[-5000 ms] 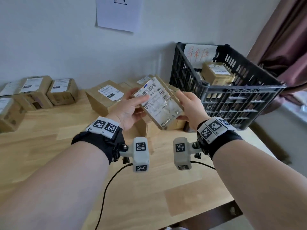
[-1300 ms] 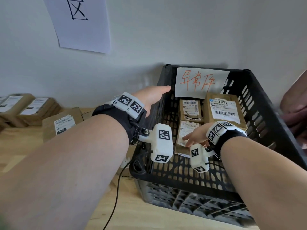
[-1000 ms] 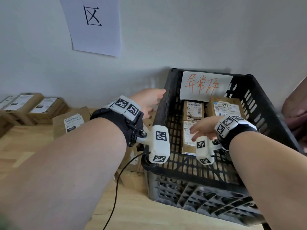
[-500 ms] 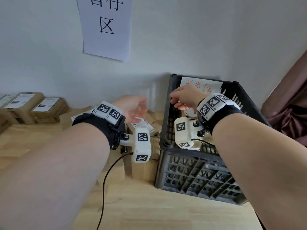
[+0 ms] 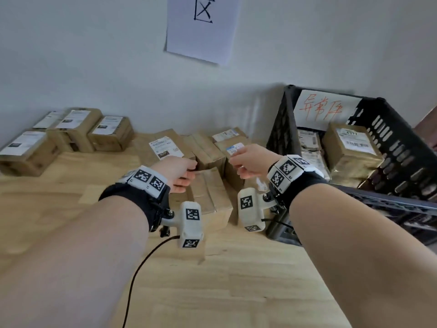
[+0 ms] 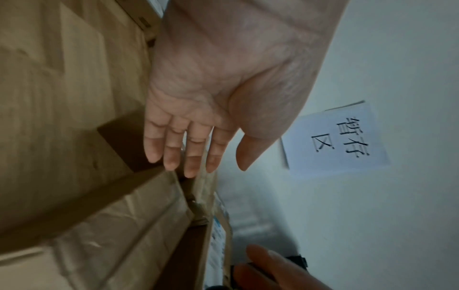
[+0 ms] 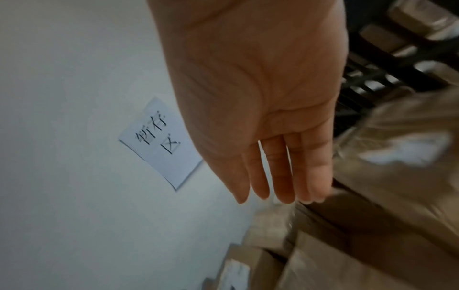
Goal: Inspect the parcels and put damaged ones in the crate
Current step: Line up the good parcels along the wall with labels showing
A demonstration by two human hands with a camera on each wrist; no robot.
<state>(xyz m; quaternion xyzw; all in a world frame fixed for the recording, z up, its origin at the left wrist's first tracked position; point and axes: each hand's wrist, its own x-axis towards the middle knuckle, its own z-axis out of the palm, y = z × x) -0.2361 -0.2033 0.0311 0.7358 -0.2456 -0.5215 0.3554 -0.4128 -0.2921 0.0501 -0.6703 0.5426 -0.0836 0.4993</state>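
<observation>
Several brown cardboard parcels lie bunched mid-table beside the black crate (image 5: 402,140). My left hand (image 5: 185,171) hovers with straight fingers (image 6: 178,153) over the far end of the nearest parcel (image 5: 210,195) and holds nothing. My right hand (image 5: 240,159) reaches over a parcel with a blue-and-white label (image 5: 233,147), fingers (image 7: 275,184) straight and empty. Whether either hand touches cardboard I cannot tell. Inside the crate sit a large labelled parcel (image 5: 350,150) and flatter ones (image 5: 309,145).
Another group of labelled parcels (image 5: 71,133) stands at the table's far left against the wall. A paper sign (image 5: 203,27) hangs on the wall; a red-lettered sheet (image 5: 326,110) is fixed to the crate's back. Bare wooden tabletop (image 5: 236,280) stretches toward me.
The parcel held in both hands five seconds ago is gone from them. My right hand has come out of the crate empty and moved left to the parcel bunch; the left hand has lowered there too.
</observation>
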